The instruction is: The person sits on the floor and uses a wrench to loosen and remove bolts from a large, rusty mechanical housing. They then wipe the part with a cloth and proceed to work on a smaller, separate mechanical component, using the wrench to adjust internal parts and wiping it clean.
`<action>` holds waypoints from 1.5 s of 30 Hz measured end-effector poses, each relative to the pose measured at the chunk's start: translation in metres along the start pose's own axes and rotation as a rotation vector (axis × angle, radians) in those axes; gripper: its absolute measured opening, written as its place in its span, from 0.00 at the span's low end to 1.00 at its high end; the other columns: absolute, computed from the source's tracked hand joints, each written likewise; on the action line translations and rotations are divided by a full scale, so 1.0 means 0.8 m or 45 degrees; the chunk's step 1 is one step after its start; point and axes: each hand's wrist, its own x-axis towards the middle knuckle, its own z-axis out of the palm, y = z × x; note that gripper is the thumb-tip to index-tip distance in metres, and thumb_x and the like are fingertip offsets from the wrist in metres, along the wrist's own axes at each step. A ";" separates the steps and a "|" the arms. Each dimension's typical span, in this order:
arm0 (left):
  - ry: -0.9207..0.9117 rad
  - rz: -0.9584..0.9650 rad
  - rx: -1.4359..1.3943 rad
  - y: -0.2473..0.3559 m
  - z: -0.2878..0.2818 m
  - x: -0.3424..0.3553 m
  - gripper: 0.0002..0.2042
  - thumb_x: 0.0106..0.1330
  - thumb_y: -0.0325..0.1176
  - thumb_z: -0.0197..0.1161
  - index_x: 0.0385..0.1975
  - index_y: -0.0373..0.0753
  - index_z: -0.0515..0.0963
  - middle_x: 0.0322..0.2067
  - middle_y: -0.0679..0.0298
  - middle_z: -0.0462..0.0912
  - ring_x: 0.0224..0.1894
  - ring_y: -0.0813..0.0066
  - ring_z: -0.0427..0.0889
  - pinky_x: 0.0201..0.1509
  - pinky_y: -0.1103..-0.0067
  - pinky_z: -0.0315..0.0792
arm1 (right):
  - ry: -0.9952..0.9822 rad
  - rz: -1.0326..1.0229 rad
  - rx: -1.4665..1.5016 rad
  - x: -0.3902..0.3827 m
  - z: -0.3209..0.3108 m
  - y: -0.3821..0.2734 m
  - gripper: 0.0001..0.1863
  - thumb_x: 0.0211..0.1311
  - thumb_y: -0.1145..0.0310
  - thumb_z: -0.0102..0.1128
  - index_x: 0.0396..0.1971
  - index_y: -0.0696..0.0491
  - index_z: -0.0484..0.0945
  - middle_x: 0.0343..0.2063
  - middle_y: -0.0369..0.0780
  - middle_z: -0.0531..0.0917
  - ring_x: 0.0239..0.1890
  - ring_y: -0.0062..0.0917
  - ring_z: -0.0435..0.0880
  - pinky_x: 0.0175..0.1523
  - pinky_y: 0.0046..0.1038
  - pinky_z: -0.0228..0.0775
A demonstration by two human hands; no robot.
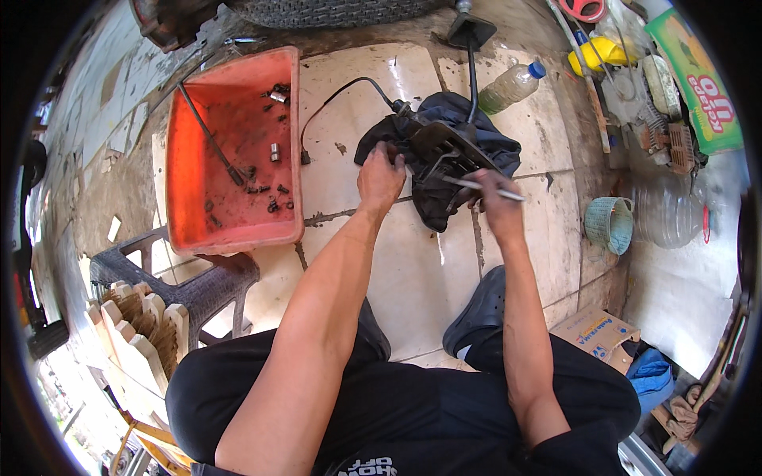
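On the tiled floor in front of me a dark metal mechanical part point(449, 151) with a plate and bracket rests on a dark cloth point(498, 147). A black cable point(343, 89) runs from it toward the left. My left hand point(381, 181) is closed at the near left side of the part; its fingertips are partly hidden, so what exactly they grip is unclear. My right hand point(500, 210) is closed around a slim, silvery rod-shaped tool point(508, 193), whose left end lies over the part's bracket.
A red plastic bin point(292, 170) with sockets, bolts and a long-handled wrench stands left. Beyond the part are a bottle point(512, 87) and a tyre point(333, 11). A teal basket point(609, 225) and large clear jug point(671, 210) stand right. A dark stool point(178, 266) is near left.
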 end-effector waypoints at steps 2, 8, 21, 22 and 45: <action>-0.209 -0.117 -0.029 0.001 0.001 -0.005 0.17 0.65 0.45 0.59 0.40 0.38 0.81 0.34 0.46 0.85 0.43 0.45 0.83 0.48 0.60 0.75 | 0.262 -0.044 0.136 0.005 -0.017 -0.001 0.24 0.73 0.53 0.48 0.34 0.58 0.84 0.20 0.37 0.83 0.22 0.17 0.78 0.27 0.21 0.67; -0.860 -0.355 0.136 0.008 0.016 -0.023 0.20 0.61 0.49 0.59 0.34 0.34 0.84 0.38 0.45 0.85 0.46 0.46 0.82 0.51 0.62 0.75 | 0.784 -0.180 0.390 0.019 -0.069 0.027 0.29 0.74 0.46 0.43 0.38 0.61 0.79 0.23 0.40 0.83 0.22 0.21 0.79 0.28 0.22 0.69; -0.446 -0.575 -0.371 -0.003 0.030 -0.034 0.23 0.63 0.49 0.58 0.40 0.31 0.79 0.33 0.48 0.84 0.39 0.56 0.85 0.44 0.68 0.76 | 0.882 0.166 0.089 0.043 -0.118 0.163 0.22 0.70 0.51 0.54 0.48 0.56 0.79 0.37 0.41 0.85 0.39 0.26 0.83 0.41 0.29 0.75; -0.395 -0.646 -0.504 -0.006 0.033 -0.034 0.23 0.63 0.50 0.58 0.41 0.30 0.79 0.32 0.49 0.85 0.37 0.58 0.85 0.41 0.69 0.77 | 0.847 0.003 -0.244 0.045 -0.117 0.168 0.19 0.68 0.59 0.58 0.50 0.57 0.79 0.40 0.45 0.84 0.42 0.34 0.83 0.48 0.34 0.74; -0.891 1.201 0.814 0.146 -0.012 0.126 0.19 0.60 0.52 0.64 0.47 0.50 0.81 0.28 0.55 0.83 0.35 0.54 0.83 0.39 0.62 0.75 | 0.442 0.431 0.343 0.103 -0.087 0.224 0.28 0.64 0.55 0.62 0.54 0.62 0.74 0.38 0.45 0.84 0.42 0.30 0.83 0.46 0.29 0.76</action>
